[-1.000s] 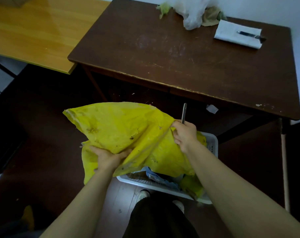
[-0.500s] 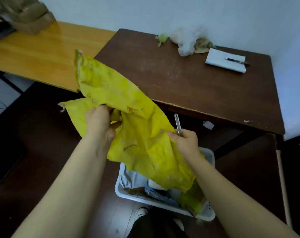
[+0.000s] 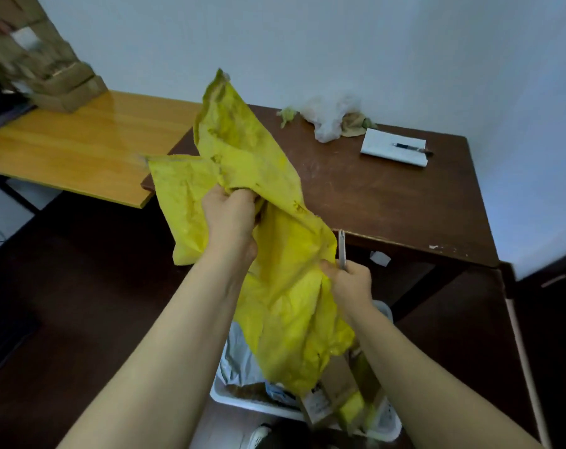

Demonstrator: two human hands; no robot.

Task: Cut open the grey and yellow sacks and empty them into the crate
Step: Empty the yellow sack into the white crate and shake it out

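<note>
A crumpled yellow sack (image 3: 285, 286) hangs upended over the white plastic crate (image 3: 239, 400) on the floor. My left hand (image 3: 231, 218) grips a bunch of the sack high up. My right hand (image 3: 351, 281) pinches the sack's right edge and also holds a slim metal cutter (image 3: 341, 249) that points upward. Small cardboard boxes (image 3: 336, 384) and a yellow packet (image 3: 351, 409) are dropping from the sack's lower end into the crate. A grey sack (image 3: 239, 354) lies in the crate's left part, partly hidden by the yellow one.
A dark brown table (image 3: 388, 196) stands just behind the crate, with a white plastic bag (image 3: 327, 115), a white notepad (image 3: 393, 150) and a pen (image 3: 411, 149) on it. An orange table (image 3: 74, 144) to the left carries brown cardboard boxes (image 3: 38, 63). My shoe (image 3: 259, 435) is near the crate.
My left hand has lifted the sack's upper end higher, so the sack hangs steeper. Boxes and a yellow packet have slid out of its lower end into the crate.
</note>
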